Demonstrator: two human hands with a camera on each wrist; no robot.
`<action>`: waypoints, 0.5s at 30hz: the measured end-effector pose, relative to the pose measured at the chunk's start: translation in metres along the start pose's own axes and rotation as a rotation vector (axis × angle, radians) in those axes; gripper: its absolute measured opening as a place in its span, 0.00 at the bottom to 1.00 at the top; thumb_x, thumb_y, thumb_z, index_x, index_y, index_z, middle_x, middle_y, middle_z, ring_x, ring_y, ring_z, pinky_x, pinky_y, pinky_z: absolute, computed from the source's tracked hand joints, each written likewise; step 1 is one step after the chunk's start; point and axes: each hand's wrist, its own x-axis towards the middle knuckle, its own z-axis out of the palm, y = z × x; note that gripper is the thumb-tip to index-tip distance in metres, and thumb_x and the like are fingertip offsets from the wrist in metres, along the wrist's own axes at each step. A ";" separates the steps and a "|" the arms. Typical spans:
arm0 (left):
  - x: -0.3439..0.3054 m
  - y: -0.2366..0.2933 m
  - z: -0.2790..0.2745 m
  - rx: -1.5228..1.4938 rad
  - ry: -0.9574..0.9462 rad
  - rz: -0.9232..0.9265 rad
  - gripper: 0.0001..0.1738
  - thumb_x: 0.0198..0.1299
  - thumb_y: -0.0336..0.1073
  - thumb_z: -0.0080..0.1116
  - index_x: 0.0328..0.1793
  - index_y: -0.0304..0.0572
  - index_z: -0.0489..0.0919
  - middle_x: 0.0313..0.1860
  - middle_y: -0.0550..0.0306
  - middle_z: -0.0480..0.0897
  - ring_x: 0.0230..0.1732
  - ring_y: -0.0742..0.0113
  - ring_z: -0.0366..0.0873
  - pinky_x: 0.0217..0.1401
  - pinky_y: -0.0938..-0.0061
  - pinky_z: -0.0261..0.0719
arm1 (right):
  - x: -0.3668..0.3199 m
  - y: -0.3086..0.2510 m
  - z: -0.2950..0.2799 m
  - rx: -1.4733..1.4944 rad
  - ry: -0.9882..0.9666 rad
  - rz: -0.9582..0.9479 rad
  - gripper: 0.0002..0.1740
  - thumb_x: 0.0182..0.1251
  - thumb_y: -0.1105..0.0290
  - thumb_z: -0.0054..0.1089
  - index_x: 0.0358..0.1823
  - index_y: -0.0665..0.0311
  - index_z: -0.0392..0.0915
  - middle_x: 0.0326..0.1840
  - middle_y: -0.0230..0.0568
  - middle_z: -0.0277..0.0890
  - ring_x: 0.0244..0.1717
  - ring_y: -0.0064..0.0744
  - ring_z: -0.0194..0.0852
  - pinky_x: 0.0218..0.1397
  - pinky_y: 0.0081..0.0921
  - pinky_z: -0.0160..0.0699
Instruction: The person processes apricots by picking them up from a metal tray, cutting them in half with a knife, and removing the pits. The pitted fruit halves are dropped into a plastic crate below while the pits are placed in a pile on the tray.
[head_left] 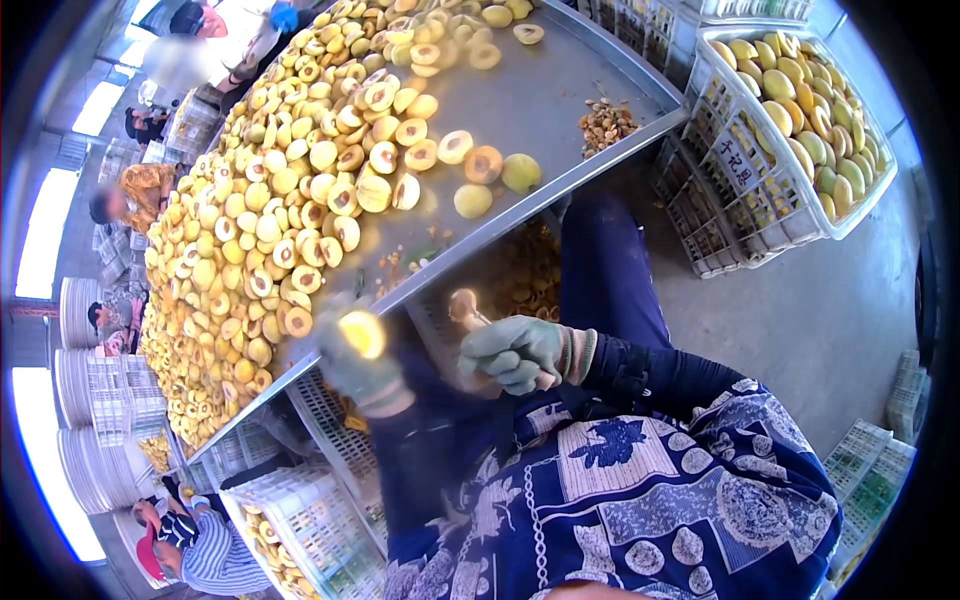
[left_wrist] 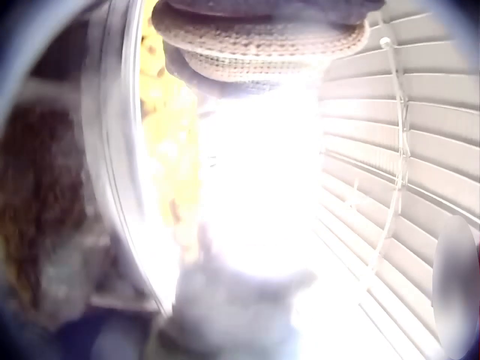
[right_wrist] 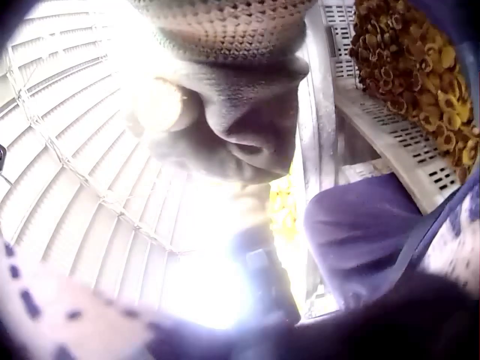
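In the head view, the left hand (head_left: 362, 372) holds a yellow fruit half (head_left: 362, 335) and the right hand (head_left: 515, 352) grips a tool (head_left: 463, 305) beside a desk (head_left: 510, 95), its large heap of fruit (head_left: 285, 180) suggesting much remains. Glare hides the left wrist view's grip; the right wrist view shows fruit pieces (right_wrist: 420, 75) already in a crate (right_wrist: 401, 154).

knit cuff (left_wrist: 262, 41): top | white glare (left_wrist: 262, 165): centre | yellow pieces (left_wrist: 169, 135), blurred: left of glare | ribbed ceiling (left_wrist: 439, 169): right
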 end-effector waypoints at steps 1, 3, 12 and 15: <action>0.009 0.001 -0.020 0.119 0.087 0.031 0.21 0.64 0.46 0.53 0.49 0.33 0.78 0.44 0.52 0.81 0.45 0.59 0.79 0.45 0.70 0.78 | 0.002 -0.003 0.001 -0.004 0.213 0.018 0.12 0.70 0.68 0.47 0.39 0.73 0.72 0.13 0.26 0.62 0.07 0.15 0.57 0.09 0.13 0.62; 0.043 -0.021 -0.095 0.510 0.099 0.025 0.20 0.62 0.44 0.55 0.48 0.33 0.79 0.46 0.46 0.80 0.48 0.54 0.78 0.51 0.67 0.75 | 0.007 -0.005 -0.020 -0.142 0.472 -0.025 0.07 0.64 0.71 0.54 0.33 0.70 0.73 0.15 0.31 0.64 0.09 0.19 0.59 0.09 0.17 0.59; 0.052 -0.023 0.060 0.828 -0.655 0.171 0.21 0.58 0.45 0.61 0.51 0.37 0.79 0.47 0.45 0.82 0.49 0.55 0.79 0.56 0.69 0.74 | 0.028 -0.032 -0.040 -0.204 0.847 -0.209 0.06 0.55 0.73 0.56 0.25 0.65 0.69 0.16 0.38 0.67 0.09 0.31 0.62 0.10 0.28 0.57; 0.044 -0.035 0.145 0.899 -0.813 0.310 0.32 0.52 0.54 0.63 0.55 0.36 0.77 0.49 0.39 0.81 0.51 0.48 0.78 0.57 0.64 0.73 | 0.026 -0.048 -0.038 -0.528 0.890 -0.127 0.05 0.58 0.69 0.52 0.29 0.62 0.69 0.16 0.35 0.68 0.11 0.30 0.67 0.10 0.30 0.61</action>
